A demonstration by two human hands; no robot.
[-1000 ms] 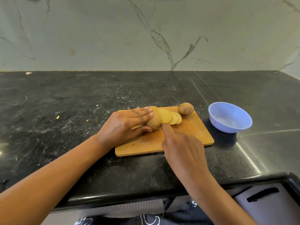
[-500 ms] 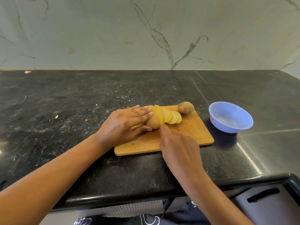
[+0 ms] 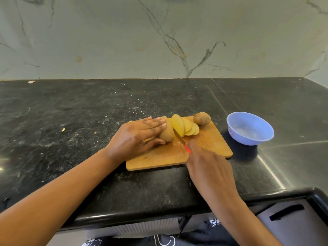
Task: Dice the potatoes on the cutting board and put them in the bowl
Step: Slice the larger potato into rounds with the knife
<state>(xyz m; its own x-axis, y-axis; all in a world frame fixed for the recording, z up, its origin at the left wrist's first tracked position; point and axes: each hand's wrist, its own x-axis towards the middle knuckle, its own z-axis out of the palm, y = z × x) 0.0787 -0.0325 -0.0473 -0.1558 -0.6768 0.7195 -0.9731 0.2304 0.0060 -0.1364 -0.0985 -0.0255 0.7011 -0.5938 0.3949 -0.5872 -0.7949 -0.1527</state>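
The half-cut potato is held down on the cutting board by the left hand. The fingers are laid over its brown top and the thumb is curled against its near side, so that it is gripped between them. A knife is grasped by the right hand. The fingers are closed round the handle, of which only a sliver of red is seen at the forefinger. The blade is set against the cut face of the potato, its edge down on the board, between the potato and the slices. These yellow slices are leaned one against another in a row that runs to the right, the tallest one just beside the blade. A whole potato, unpeeled, is found at the far right corner of the board, either touching the last slice or just beside it; which cannot be told. The board is laid on a dark speckled desk. A light blue bowl is stood on the desk to the right of the board, near it but apart. A pale veined wall is seen behind the desk.
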